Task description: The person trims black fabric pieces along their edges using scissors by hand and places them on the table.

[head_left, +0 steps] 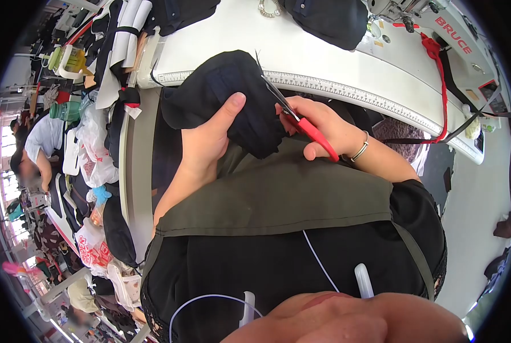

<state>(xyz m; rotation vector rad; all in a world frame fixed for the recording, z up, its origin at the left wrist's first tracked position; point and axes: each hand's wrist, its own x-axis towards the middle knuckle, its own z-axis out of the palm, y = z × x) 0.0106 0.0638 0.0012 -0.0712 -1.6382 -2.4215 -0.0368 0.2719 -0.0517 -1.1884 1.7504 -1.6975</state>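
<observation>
A dark folded piece of cloth (232,86) is held up over the front edge of the white sewing table. My left hand (209,134) is closed on it, the thumb pressed on top and the fingers hidden behind. In my right hand (324,126) are red-handled scissors (318,139), their blades pointing up and left along the cloth's right side. The fingers of my right hand wrap round the handles near the cloth's edge. Whether the blades touch the cloth I cannot tell.
A measuring scale (347,90) runs along the edge of the table (238,28). A sewing machine (455,34) with a red strap (438,74) stands at the right. More dark pieces (329,20) lie at the back. Bags, cloth and a co-worker (44,140) are at the left.
</observation>
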